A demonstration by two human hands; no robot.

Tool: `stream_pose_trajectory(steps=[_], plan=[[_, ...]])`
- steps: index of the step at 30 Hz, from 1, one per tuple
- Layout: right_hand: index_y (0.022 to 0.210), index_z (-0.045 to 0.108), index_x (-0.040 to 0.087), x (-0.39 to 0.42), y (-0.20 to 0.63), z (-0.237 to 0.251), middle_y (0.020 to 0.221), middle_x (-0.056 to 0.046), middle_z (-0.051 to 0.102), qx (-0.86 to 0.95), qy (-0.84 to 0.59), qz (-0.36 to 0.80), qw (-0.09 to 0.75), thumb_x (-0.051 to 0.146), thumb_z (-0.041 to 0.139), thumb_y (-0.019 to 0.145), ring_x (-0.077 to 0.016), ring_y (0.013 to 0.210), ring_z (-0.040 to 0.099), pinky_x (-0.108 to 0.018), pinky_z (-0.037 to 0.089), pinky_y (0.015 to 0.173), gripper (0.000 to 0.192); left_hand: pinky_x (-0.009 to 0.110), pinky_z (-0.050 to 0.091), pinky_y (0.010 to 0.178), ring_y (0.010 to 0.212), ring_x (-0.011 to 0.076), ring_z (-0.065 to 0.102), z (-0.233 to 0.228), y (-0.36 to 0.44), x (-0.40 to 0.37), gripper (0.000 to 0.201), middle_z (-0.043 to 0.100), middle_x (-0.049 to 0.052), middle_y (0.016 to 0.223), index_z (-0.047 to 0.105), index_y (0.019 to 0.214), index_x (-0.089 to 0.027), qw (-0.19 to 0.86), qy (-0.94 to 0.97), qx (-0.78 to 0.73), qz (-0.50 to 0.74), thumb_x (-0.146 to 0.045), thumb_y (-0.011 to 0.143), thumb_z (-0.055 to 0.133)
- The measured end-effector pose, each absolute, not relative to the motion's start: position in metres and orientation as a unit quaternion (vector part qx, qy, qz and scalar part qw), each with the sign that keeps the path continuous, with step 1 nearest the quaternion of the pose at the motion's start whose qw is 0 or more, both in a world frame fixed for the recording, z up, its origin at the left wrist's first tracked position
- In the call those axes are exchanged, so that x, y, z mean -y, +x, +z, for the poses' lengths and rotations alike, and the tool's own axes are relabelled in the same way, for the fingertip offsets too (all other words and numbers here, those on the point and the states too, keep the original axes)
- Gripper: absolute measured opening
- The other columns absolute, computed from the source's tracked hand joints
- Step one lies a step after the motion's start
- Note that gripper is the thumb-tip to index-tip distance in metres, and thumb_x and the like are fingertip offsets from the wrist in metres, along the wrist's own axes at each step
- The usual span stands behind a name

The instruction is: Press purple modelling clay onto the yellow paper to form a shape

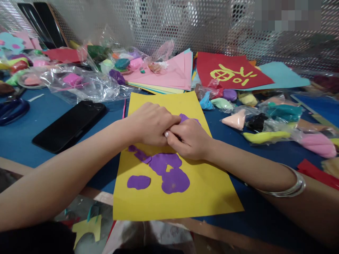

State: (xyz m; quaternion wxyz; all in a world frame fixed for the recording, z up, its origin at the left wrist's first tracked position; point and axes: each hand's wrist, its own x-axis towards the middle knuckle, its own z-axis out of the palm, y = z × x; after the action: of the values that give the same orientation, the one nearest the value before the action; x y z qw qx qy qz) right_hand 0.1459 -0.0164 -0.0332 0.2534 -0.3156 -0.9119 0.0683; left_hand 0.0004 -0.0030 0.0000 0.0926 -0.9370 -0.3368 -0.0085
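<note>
A blue surface (23, 130) is stretching to a perforated metal wall (164, 24). Clear plastic bags (79, 83) are holding coloured clay lumps. A black phone (70, 125) is lying left of the yellow paper sheet (206, 190), which is carrying flattened purple clay shapes (169, 173). The left hand (149, 123) and right hand (189, 137) are meeting there, fingers curled shut, pinching a purple clay piece (185, 118).

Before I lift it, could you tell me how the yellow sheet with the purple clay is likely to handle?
The yellow sheet looks thin and flat, so it would probably flop and bend. The purple clay is pressed flat on it and may stick, yet could crack or peel if the sheet bows. Both hands, left hand and right hand, pin its top.
</note>
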Motion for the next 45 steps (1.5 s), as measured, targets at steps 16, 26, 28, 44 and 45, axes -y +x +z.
stream_pose_trajectory(steps=[16,26,28,44,45], plan=[[0.05,0.055,0.015,0.0169,0.1456,-0.0333,0.045,-0.001,0.047,0.913,-0.315,0.062,0.252,0.029,0.03,0.078,-0.0083,0.044,0.03,-0.026,0.016,0.049,0.04,0.025,0.017,0.045,0.052,0.0136,0.051,-0.0002,0.0001,0.0033,0.025,0.062,0.004,0.064,0.059,0.081,-0.019,0.088,-0.936,0.34,-0.007,-0.033,0.067,0.044],[0.05,0.056,0.015,0.0169,0.1457,-0.0333,0.045,-0.001,0.048,0.913,-0.315,0.062,0.253,0.029,0.031,0.078,-0.0083,0.044,0.031,-0.026,0.016,0.049,0.04,0.025,0.018,0.045,0.052,0.0142,0.052,0.0003,0.0006,0.0036,0.025,0.063,0.004,0.065,0.059,0.082,-0.019,0.089,-0.935,0.343,-0.002,-0.033,0.068,0.044],[0.05,0.057,0.015,0.0172,0.1459,-0.0336,0.045,-0.001,0.048,0.913,-0.315,0.062,0.253,0.029,0.031,0.079,-0.0084,0.044,0.032,-0.026,0.016,0.049,0.041,0.025,0.018,0.045,0.052,0.0146,0.052,0.0003,0.0006,0.0038,0.025,0.062,0.004,0.065,0.059,0.082,-0.019,0.089,-0.935,0.342,-0.002,-0.033,0.068,0.044],[0.051,0.057,0.015,0.0167,0.1462,-0.0342,0.045,-0.001,0.048,0.912,-0.313,0.061,0.258,0.029,0.031,0.079,-0.0085,0.044,0.031,-0.026,0.016,0.049,0.04,0.025,0.016,0.045,0.051,0.0154,0.052,0.0001,0.0009,0.0031,0.023,0.061,0.004,0.063,0.058,0.078,-0.019,0.086,-0.934,0.346,0.0,-0.034,0.067,0.043],[0.051,0.057,0.015,0.0167,0.1462,-0.0342,0.045,-0.001,0.048,0.912,-0.313,0.062,0.258,0.029,0.031,0.079,-0.0085,0.044,0.031,-0.026,0.016,0.049,0.04,0.025,0.016,0.045,0.051,0.0154,0.052,0.0002,0.001,0.0031,0.023,0.061,0.004,0.063,0.058,0.078,-0.019,0.085,-0.934,0.347,0.001,-0.034,0.066,0.043]])
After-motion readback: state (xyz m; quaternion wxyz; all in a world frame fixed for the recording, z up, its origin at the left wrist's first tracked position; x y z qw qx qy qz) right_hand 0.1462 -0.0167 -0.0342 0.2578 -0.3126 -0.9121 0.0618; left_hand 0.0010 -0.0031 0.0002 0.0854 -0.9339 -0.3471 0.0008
